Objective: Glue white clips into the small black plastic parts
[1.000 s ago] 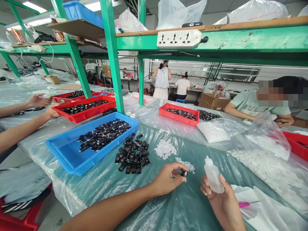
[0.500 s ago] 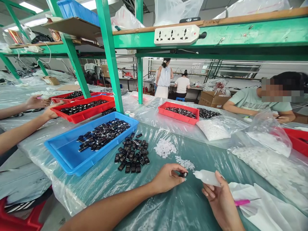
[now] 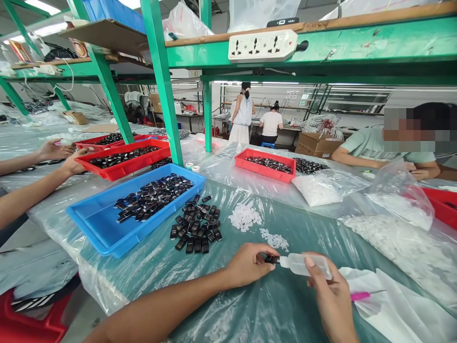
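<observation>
My left hand pinches a small black part just above the plastic-covered green table. My right hand grips a small white squeeze bottle, laid sideways with its nozzle touching the black part. A loose heap of the same black parts lies ahead to the left. Two small heaps of white pieces lie just beyond my hands. A blue tray with more black parts stands at the left.
Red trays of black parts sit farther back by green shelf posts. Bags of white pieces lie at right, a pink-handled tool on white paper. Another person's arms reach in at left; one person sits at right.
My right hand has tipped the bottle from upright to sideways and brought its nozzle onto the black part in my left hand. My left hand has hardly moved.
</observation>
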Motion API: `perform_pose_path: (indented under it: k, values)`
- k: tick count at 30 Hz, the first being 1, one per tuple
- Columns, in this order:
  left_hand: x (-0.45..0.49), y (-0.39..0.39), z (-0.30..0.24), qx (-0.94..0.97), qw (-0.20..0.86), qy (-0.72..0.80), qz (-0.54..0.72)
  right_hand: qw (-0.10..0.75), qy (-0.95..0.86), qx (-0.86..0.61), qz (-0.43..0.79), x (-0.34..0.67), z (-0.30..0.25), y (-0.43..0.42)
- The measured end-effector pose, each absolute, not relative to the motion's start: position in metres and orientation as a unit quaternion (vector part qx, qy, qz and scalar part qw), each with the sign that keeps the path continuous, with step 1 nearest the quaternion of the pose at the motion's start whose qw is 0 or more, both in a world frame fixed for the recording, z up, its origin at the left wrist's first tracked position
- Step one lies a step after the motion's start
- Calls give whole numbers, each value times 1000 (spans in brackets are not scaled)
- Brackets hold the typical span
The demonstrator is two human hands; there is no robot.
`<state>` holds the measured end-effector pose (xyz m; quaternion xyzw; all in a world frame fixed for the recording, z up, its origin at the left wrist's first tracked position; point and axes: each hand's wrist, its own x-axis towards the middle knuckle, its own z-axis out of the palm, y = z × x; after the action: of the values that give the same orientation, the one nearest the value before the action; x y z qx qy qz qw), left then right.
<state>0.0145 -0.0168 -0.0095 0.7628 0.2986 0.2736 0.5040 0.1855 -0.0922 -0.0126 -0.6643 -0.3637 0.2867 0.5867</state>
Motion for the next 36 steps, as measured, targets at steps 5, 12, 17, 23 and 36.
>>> perform_pose_path:
  k: [5, 12, 17, 23, 36]
  values:
    - [15, -17, -9, 765, 502, 307, 264, 578, -391, -678, 234, 181, 0, -97]
    - [14, -18, -7, 762, 509, 305, 259, 571, -414, -670, 232, 180, 2, -98]
    - [14, -17, -9, 760, 515, 287, 274, 576, -413, -669, 225, 179, 0, -98]
    - [14, -17, -8, 763, 512, 285, 272, 578, -424, -664, 214, 179, 1, -98]
    - [14, -19, -6, 781, 480, 289, 276, 582, -420, -661, 218, 185, -4, -97]
